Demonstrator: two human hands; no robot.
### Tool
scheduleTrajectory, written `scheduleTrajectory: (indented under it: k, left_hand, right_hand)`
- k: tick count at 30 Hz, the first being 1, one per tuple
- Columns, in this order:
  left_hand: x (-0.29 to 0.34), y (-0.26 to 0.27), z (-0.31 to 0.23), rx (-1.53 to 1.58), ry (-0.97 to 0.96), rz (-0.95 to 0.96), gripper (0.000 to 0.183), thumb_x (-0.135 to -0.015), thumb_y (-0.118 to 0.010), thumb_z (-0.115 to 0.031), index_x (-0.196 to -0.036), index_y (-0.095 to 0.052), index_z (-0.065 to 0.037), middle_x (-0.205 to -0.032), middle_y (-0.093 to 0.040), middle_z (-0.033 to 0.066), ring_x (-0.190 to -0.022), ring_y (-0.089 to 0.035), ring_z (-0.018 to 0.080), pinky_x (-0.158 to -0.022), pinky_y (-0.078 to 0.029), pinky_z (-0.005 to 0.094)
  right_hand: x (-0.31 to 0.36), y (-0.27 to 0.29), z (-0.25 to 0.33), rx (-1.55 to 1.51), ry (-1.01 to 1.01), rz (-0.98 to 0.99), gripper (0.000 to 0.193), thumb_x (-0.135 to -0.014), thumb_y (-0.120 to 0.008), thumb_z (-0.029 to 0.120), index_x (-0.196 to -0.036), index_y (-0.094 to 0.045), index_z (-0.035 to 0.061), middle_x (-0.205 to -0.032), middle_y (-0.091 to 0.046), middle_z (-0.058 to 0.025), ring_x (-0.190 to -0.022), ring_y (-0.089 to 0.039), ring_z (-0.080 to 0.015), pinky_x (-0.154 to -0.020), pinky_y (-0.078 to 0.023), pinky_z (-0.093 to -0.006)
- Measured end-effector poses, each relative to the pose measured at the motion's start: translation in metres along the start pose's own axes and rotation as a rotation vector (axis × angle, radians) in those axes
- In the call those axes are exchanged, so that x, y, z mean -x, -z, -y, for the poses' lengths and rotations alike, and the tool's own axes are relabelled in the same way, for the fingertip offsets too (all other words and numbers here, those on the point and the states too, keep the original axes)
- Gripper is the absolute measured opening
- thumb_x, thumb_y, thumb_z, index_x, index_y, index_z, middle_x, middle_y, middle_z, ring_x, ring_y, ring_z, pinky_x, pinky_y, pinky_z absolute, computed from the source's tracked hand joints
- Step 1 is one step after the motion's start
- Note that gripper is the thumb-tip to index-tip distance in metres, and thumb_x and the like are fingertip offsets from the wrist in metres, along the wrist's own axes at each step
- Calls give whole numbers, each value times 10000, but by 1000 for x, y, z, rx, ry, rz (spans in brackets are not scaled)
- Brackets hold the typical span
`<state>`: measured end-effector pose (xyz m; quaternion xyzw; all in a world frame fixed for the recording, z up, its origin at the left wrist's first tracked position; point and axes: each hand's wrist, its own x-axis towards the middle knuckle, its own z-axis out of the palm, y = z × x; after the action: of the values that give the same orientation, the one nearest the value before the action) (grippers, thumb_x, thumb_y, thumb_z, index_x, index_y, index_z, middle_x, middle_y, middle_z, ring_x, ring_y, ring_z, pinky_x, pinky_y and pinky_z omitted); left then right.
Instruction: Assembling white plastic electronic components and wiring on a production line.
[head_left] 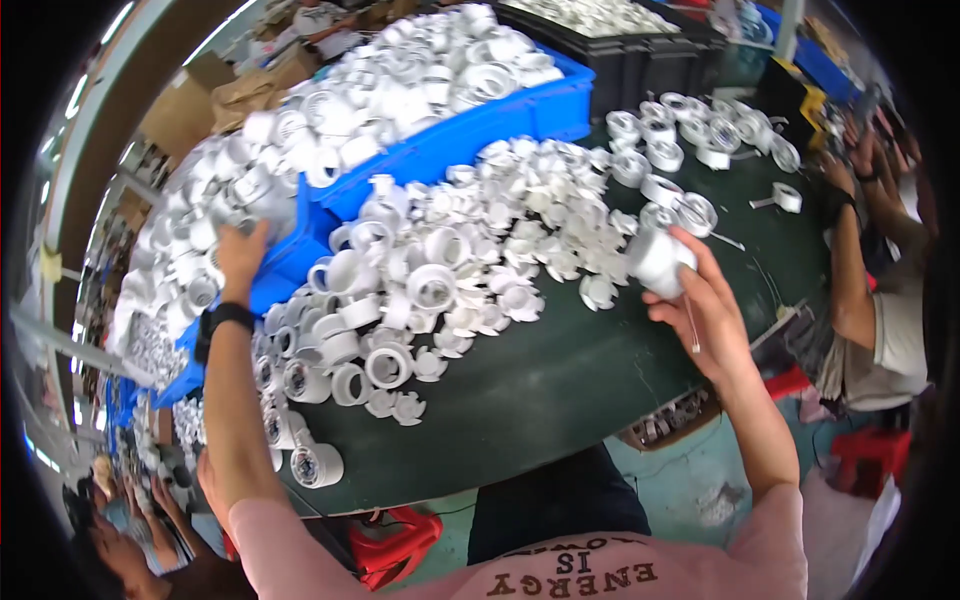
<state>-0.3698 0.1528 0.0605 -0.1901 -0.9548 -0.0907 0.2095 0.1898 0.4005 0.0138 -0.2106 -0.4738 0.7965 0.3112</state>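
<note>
My right hand (708, 310) holds a white plastic cylindrical housing (660, 258) between thumb and fingers over the table's right half. A thin pale wire (692, 325) hangs down by the palm. My left hand (242, 255), with a dark wristband, reaches into the blue bin (460, 150) at the left. Its thumb and fingers are apart, against white plastic rings and cups (225, 185); the fingertips are partly hidden among them. Between the hands, loose white ring-shaped housings (432, 287) and small white petal-edged caps (520, 303) lie piled on the dark green table (500, 415).
White round parts with wires (715, 130) lie at the far right of the table. A black crate (650, 65) of white pieces stands behind. Round assembled parts (316, 465) sit at the near left edge. Co-workers' arms (850, 240) show at right, a red stool (395, 545) below.
</note>
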Motion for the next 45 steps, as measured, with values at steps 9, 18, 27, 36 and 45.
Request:
scheduleTrajectory:
  k: [9,18,27,36,45]
  left_hand:
    - [138,104,-63,1542,-2,404,507,-840,-613,-287,-1219,-508,33,-1145,-605,112,-1011,-621,274,-836,-498,336]
    - [329,131,-129,1345,-16,628,624,-715,-779,-233,-1213,-473,-15,-1109,-565,111,-983,-590,203,-817,-504,328]
    - [364,129,-144,1513,-315,745,827,-884,-426,-610,-1414,-264,4,-1334,-442,222,-1179,-494,262,-975,-389,365]
    - [380,121,-132,1564,-339,706,680,-957,-353,-515,-1381,-306,14,-1230,-455,161,-1086,-483,208,-921,-391,333]
    - [380,122,-144,1611,-257,928,767,-835,-658,-375,-1392,-275,-10,-1206,-461,114,-1074,-494,185,-934,-396,323]
  right_hand:
    - [24,-35,-27,-101,-60,166,688,-821,-638,21,-1419,-299,44,-1126,-541,-104,-844,-593,-183,-677,-495,-268]
    - [81,-93,-38,299,22,556,762,-739,-795,168,-1315,-318,21,-1130,-571,-112,-995,-577,-167,-851,-447,-314]
    - [83,-87,-49,819,318,422,753,-743,-806,296,-1253,-358,-29,-904,-611,-142,-699,-607,-191,-617,-499,-299]
    - [85,-93,-58,833,393,495,775,-761,-776,344,-1281,-340,-30,-866,-598,-152,-693,-621,-239,-622,-513,-334]
    - [85,-86,-52,969,378,416,726,-749,-769,371,-1212,-375,-25,-722,-602,-156,-656,-637,-341,-571,-504,-382]
